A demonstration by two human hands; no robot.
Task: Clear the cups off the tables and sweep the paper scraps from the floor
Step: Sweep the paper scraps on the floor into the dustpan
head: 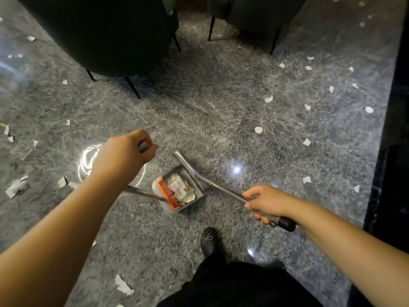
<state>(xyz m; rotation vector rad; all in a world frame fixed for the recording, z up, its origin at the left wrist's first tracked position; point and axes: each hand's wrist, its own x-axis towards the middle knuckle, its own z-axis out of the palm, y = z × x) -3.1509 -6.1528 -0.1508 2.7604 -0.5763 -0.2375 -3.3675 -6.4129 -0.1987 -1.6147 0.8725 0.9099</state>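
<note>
My left hand (124, 156) grips the grey top of the dustpan's handle. The grey dustpan (170, 208) stands on the floor below, with an orange comb (167, 192) on its edge and a heap of paper scraps (181, 189) inside. My right hand (265, 202) grips the broom's metal pole (217, 187) near its black end cap. The pole slants up-left to the grey broom head (184, 161), which sits at the dustpan's far side. White paper scraps (268, 99) lie scattered over the grey marble floor, thickest at right and left. No cups are in view.
Two dark chairs on thin black legs stand at the top, one at left (99, 34) and one at right (254, 12). A dark wall or cabinet base (394, 129) runs down the right edge. My black shoe (208, 240) is just behind the dustpan.
</note>
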